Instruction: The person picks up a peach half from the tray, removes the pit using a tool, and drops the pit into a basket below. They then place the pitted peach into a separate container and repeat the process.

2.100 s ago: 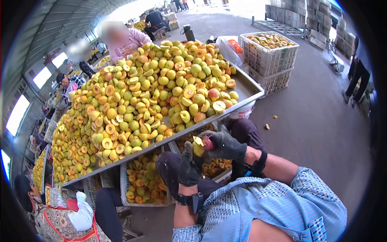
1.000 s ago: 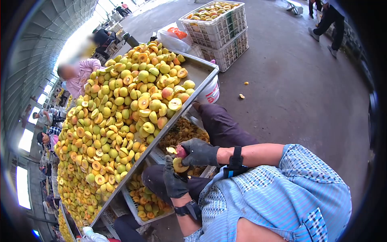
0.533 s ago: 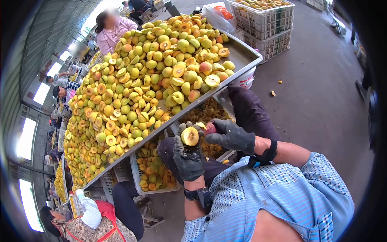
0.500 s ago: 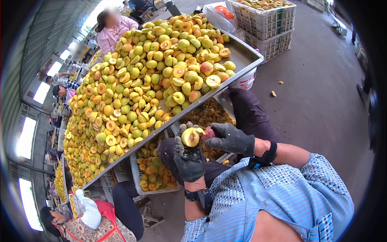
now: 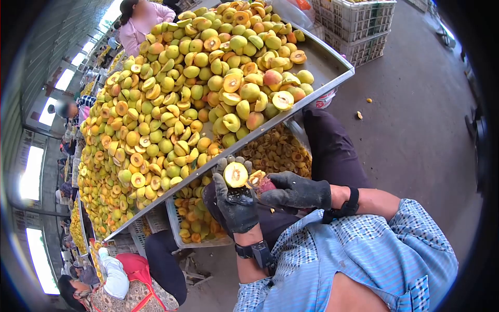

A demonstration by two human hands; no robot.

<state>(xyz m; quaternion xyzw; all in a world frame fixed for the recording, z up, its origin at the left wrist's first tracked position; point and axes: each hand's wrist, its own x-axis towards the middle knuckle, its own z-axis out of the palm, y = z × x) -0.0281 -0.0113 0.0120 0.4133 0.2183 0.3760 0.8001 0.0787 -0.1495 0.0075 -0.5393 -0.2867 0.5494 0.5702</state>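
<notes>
My left hand (image 5: 236,205), in a dark glove, cups a yellow peach half (image 5: 236,174), its cut face up. Close beside it, my right hand (image 5: 296,190), gloved too, is closed round a reddish rounded thing (image 5: 266,185) that looks like a tool handle; its far end is hidden. A small cut piece of peach (image 5: 255,178) with a brownish middle sits between that end and the half. Both hands are above my lap, near the rim of a metal table (image 5: 205,167) heaped with whole and halved peaches (image 5: 171,125).
Below the table edge, a crate holds brownish-yellow scraps (image 5: 278,151). Another white crate (image 5: 205,243) holds peach pieces. Stacked plastic crates (image 5: 358,31) stand at the back right. One person (image 5: 125,283) sits at lower left, another (image 5: 140,26) across the table. Bits of fruit lie on the floor.
The peach half has moved slightly left and its cut face turned more upward. A small cut piece now shows beside the reddish thing. The camera view has shifted a little.
</notes>
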